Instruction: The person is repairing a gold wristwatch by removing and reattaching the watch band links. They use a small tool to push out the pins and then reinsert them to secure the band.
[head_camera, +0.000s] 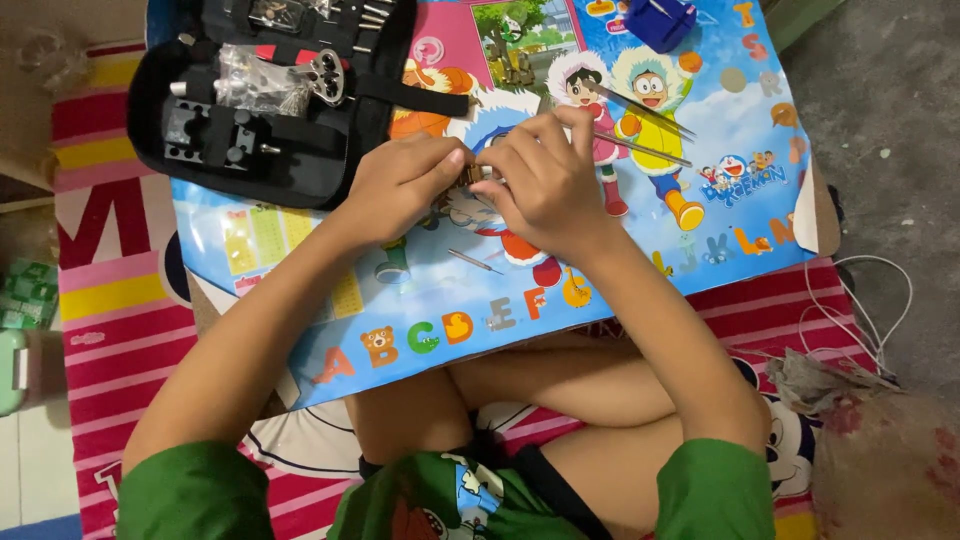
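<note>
Item: small metal part, pinched between our two hands over the cartoon mat. Left hand closed on its left end, right hand clamped on its right; long axis ran hand to hand. Tool case lay up-left, tweezers right.

A home floor: striped cartoon mat, colourful alphabet board, black tool case.
</note>
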